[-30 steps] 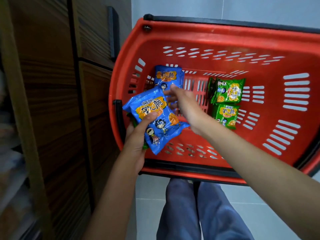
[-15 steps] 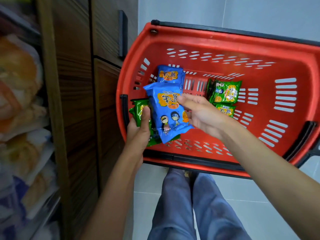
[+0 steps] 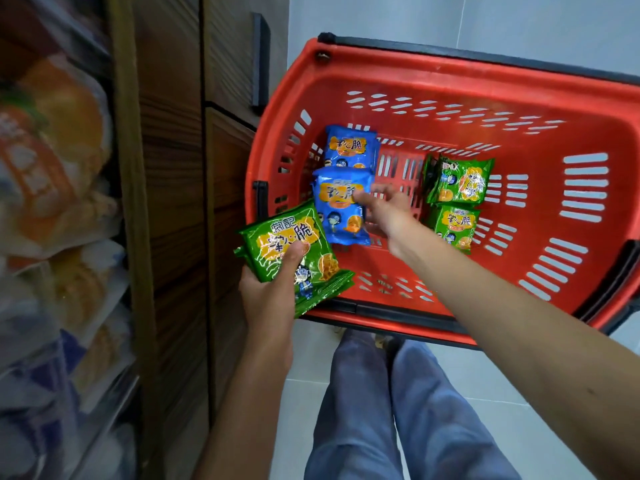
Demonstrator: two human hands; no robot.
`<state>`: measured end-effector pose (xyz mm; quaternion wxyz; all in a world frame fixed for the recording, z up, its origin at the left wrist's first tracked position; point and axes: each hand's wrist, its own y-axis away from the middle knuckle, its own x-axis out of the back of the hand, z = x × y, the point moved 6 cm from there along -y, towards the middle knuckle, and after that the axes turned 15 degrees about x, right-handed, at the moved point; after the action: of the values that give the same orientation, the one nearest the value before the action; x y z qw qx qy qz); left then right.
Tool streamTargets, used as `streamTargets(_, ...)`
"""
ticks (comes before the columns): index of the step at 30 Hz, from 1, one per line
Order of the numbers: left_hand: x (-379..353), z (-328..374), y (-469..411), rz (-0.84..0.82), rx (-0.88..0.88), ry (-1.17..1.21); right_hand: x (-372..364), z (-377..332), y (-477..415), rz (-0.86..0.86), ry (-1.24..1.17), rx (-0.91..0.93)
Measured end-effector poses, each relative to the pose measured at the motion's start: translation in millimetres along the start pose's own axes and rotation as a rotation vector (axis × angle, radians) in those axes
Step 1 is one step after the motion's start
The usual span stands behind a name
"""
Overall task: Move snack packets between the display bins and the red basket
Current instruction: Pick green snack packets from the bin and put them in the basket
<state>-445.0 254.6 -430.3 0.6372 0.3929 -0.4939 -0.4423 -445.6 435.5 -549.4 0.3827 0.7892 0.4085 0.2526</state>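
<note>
Left hand [image 3: 270, 299] grips a stack of green packets [image 3: 277, 244], thumb on top, at the near-left rim of the red basket [image 3: 450, 74]. Half a second ago a blue packet [image 3: 337, 209] covered that stack. It now sits deeper in the basket, just below another blue packet [image 3: 349, 147]. Right hand [image 3: 388, 216] is blurred, with fingers on it, so I cannot tell its grip. Two green packets [image 3: 460, 181] lie to the right.

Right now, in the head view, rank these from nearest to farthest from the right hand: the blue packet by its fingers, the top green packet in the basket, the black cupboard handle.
1. Blue packet, by the right hand, left part of the red basket.
2. Top green packet, on the basket's right side.
3. Black cupboard handle, outside the basket, upper left.
</note>
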Motion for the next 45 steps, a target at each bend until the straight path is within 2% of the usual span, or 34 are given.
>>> streamTargets(3, 2.4, -5.8, 0.0, -0.005, 0.029, 0.010, -16.4, 14.5, -5.4, 0.001, 0.102, 0.057)
streamTargets(10, 5.0, -14.0, -6.6, -0.023, 0.042, -0.007, -7.9, 38.5, -20.6, 0.142, 0.290, 0.110)
streamTargets(17, -2.4, -9.2, -8.8, -0.036, 0.029, -0.020, 1.9, 36.9, -18.3, -0.018, 0.474, 0.090)
streamTargets(21, -12.3, -5.9, -9.1, -0.057, 0.029, -0.023, 5.2, 16.0, 6.7, -0.049, 0.404, 0.166)
streamTargets(25, -25.8, -3.9, -4.6, -0.100, -0.003, -0.083, -1.3, -13.7, 51.4, -0.294, 0.072, 0.194)
streamTargets(28, -40.2, -0.3, 0.6, -0.147, -0.009, -0.099, 6.5, -28.1, 77.3, -0.388, 0.059, 0.228)
streamTargets(32, -58.6, -0.5, 4.0, -0.158, 0.025, -0.132, 38.9, -32.7, 81.6, -0.273, -0.025, 0.178)
streamTargets(38, -92.5, -0.4, -5.0, -0.122, -0.111, -0.309, 112.3, -4.2, 30.4, 0.117, -0.390, -0.039)
streamTargets(41, -109.9, 0.0, -24.0, -0.117, -0.131, -0.351, 144.2, 15.2, 0.6, 0.279, -0.404, -0.153)
streamTargets(45, -129.2, -4.2, -49.8, -0.111, -0.152, -0.397, 172.6, 42.3, -34.9, 0.460, -0.377, -0.195)
